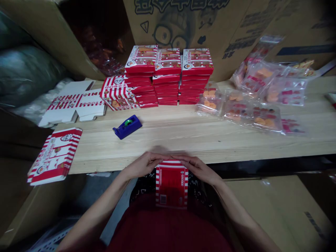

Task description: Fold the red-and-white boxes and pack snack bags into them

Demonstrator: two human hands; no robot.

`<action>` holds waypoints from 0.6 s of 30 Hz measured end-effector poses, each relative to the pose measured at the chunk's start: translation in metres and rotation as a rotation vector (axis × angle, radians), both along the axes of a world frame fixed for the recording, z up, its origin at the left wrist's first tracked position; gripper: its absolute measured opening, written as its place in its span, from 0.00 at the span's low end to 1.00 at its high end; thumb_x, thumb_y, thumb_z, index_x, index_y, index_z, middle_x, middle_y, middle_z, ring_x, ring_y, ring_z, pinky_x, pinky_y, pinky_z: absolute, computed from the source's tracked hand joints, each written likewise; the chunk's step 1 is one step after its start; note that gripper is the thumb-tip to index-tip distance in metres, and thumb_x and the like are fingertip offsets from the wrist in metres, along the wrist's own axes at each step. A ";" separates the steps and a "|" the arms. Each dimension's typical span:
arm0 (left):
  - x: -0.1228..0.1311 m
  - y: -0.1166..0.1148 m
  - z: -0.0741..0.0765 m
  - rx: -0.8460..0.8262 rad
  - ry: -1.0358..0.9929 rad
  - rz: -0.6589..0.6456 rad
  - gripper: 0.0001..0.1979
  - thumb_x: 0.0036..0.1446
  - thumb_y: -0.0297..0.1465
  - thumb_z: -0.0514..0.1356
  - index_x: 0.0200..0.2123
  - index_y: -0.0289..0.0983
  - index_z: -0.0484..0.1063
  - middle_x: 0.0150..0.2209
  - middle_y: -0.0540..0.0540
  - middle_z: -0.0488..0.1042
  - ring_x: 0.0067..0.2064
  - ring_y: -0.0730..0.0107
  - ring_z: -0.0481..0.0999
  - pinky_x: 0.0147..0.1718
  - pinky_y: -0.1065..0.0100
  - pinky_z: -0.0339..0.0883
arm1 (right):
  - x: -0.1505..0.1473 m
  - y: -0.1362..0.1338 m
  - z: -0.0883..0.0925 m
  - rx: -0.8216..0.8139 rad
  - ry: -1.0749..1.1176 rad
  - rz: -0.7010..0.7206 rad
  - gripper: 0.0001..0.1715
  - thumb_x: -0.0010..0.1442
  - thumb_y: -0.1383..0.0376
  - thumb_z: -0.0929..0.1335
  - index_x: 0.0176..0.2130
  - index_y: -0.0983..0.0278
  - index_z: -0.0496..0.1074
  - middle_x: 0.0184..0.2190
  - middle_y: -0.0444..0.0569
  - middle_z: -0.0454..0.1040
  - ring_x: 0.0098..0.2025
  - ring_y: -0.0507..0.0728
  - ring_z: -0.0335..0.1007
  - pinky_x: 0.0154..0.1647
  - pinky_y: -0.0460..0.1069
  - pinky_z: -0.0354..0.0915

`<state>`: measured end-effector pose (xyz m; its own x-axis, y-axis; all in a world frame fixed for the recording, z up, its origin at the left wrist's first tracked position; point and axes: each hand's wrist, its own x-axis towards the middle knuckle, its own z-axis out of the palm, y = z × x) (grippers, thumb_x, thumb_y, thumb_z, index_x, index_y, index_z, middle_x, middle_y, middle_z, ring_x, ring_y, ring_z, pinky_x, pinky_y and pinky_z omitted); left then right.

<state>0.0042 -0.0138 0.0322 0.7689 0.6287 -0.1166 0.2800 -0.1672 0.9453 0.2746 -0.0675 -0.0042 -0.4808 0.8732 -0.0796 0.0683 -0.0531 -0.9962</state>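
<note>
Way forward passes tape dispenser (127, 126); stacked boxes (168, 75) block beyond.

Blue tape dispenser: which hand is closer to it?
Left. The left hand sits below the blue tape dispenser in view, apart from it; the right hand sits farther away, down and to its right.

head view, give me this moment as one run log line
left hand: on red-striped carton | right hand: on same carton | nearby: blue tape dispenser, stacked red boxes
</note>
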 end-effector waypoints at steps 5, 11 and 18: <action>-0.008 -0.013 -0.006 0.021 -0.051 0.002 0.24 0.68 0.33 0.60 0.66 0.50 0.67 0.66 0.45 0.70 0.67 0.56 0.69 0.66 0.53 0.62 | 0.005 -0.011 0.001 0.100 -0.106 0.018 0.28 0.71 0.54 0.67 0.67 0.46 0.64 0.68 0.45 0.68 0.72 0.63 0.59 0.74 0.66 0.52; -0.007 -0.029 -0.035 -0.064 -0.156 0.172 0.17 0.67 0.34 0.61 0.57 0.47 0.78 0.62 0.43 0.75 0.66 0.53 0.70 0.65 0.49 0.63 | 0.000 -0.021 -0.006 0.140 -0.135 0.014 0.23 0.73 0.57 0.64 0.65 0.46 0.68 0.68 0.43 0.68 0.74 0.62 0.55 0.75 0.69 0.47; 0.024 0.014 -0.058 -0.260 -0.299 0.461 0.13 0.56 0.37 0.70 0.43 0.38 0.82 0.46 0.41 0.84 0.51 0.56 0.81 0.55 0.55 0.71 | -0.009 0.022 -0.024 -0.188 0.141 -0.415 0.16 0.53 0.54 0.79 0.43 0.52 0.84 0.52 0.46 0.82 0.63 0.63 0.71 0.70 0.61 0.59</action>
